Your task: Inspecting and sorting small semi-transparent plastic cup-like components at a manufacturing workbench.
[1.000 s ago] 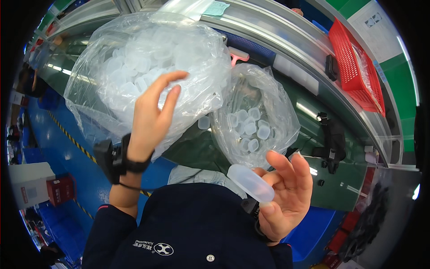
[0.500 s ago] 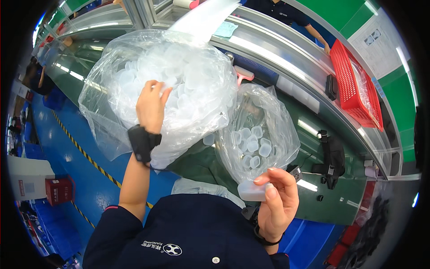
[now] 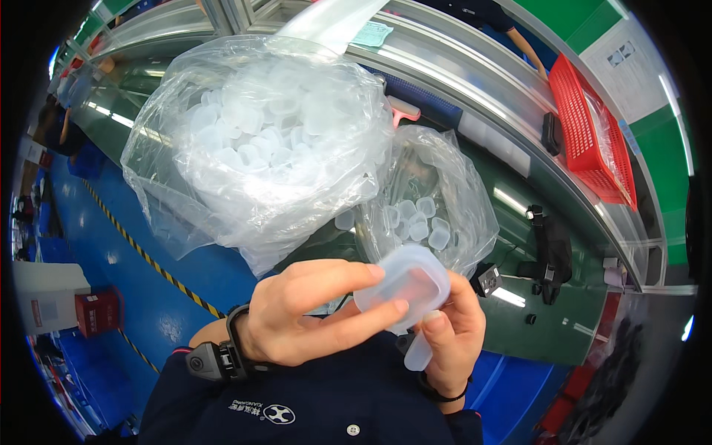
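Observation:
Close to my chest, both hands meet on a translucent, rounded-rectangular plastic container [image 3: 415,271]. My left hand [image 3: 308,311] grips its left side between the fingers, one fingertip lying across the front. From the right, my right hand [image 3: 454,337] holds the container's edge. A smaller frosted plastic piece [image 3: 418,353] pokes out below the right thumb; whether it joins the container, I cannot tell. Farther off, a large clear bag [image 3: 297,211] is heaped with frosted plastic pieces [image 3: 256,148]. To its right, a smaller clear bag [image 3: 475,193] has several small translucent cups [image 3: 419,231] in it.
Both bags lie on a dark green table [image 3: 512,326]. A pink-handled roller [image 3: 403,111] sits behind them. At the right are a black strap device [image 3: 550,259], a small black box [image 3: 488,279] and a red perforated basket [image 3: 586,141]. Another person's arm [image 3: 526,52] reaches toward the basket.
My left hand has come down from the large bag to the container at my right hand. The right hand has turned the container and lifted it slightly.

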The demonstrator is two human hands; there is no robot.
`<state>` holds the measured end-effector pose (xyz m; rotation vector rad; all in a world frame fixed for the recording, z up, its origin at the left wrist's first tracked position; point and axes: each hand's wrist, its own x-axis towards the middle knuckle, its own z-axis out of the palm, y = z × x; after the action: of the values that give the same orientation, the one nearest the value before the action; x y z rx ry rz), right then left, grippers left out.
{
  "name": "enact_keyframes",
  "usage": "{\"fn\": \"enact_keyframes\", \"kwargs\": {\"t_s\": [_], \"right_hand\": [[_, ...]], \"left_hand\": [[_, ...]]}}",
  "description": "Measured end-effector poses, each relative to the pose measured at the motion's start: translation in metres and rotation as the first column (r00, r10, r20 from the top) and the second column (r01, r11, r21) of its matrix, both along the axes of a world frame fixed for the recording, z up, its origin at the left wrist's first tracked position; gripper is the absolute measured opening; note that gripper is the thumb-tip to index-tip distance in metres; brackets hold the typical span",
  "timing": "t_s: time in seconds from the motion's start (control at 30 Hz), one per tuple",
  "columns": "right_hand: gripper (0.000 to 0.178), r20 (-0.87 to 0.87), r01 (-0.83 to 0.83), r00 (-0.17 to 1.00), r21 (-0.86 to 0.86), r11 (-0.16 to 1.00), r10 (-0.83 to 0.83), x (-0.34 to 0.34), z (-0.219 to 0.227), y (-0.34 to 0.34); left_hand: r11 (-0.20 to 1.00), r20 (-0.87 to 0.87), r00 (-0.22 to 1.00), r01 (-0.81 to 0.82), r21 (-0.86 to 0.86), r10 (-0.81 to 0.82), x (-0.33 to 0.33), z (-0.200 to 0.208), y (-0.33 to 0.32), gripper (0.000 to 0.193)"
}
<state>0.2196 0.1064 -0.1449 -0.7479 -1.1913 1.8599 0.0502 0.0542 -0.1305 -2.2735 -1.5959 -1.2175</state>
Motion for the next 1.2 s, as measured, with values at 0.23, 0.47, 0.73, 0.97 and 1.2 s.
{"fn": "enact_keyframes", "kwargs": {"t_s": [0.23,0.47,0.73,0.97,1.2], "right_hand": [[0.034,-0.154,0.07,0.985,-0.071,0.995,-0.081,0.001,0.006,-0.004],[0.033,-0.127,-0.019,0.992,-0.08,0.997,0.009,0.014,0.003,-0.005],[0.029,-0.071,0.055,0.996,-0.025,0.998,-0.056,0.014,0.007,-0.01],[0.031,-0.065,0.023,0.998,-0.011,1.0,-0.023,0.015,0.006,-0.01],[0.031,-0.061,0.04,0.997,0.025,0.999,-0.039,0.015,0.006,-0.011]], "left_hand": [[0.927,0.623,0.753,0.356,-0.116,-0.211,0.008,0.001,0.005,0.07],[0.857,0.876,0.436,0.512,-0.052,-0.208,0.004,-0.003,0.003,0.057],[0.878,0.945,0.324,0.467,-0.107,-0.057,0.013,0.012,-0.001,0.041],[0.858,0.889,0.457,0.446,-0.253,0.024,0.012,0.013,-0.003,0.065],[0.862,0.845,0.534,0.421,-0.282,0.015,0.012,0.015,-0.005,0.067]]}}
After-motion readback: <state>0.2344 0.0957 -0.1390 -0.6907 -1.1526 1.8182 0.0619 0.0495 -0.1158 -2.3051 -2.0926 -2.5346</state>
